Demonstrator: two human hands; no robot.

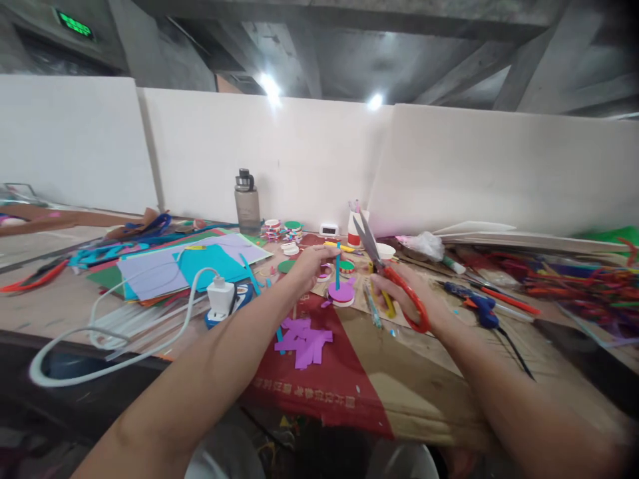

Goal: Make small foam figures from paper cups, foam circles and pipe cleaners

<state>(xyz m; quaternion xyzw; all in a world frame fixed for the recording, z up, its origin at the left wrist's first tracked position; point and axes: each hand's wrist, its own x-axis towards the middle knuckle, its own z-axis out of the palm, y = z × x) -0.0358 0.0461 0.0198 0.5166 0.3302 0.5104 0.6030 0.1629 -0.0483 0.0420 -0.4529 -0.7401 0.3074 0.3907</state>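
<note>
Blue strip point(338, 269) plus scissors point(380, 265) on a messy counter point(37, 306)

Closest to me is some cardboard point(429, 376), part red, with upside-down Chinese print, mostly too blurry to read. Past that, loose purple paper pieces point(305, 340). Left hand point(315, 261) has its fingers pinched on the strip's top, so it hangs right under them, lower end at a purple disc point(344, 293); can't tell if they touch. Right hand point(407, 289) has its fingers round the red scissor handles, blades parted. Further back: greyish bottle point(247, 209), then a lit green sign point(74, 24), unreadable.
</note>
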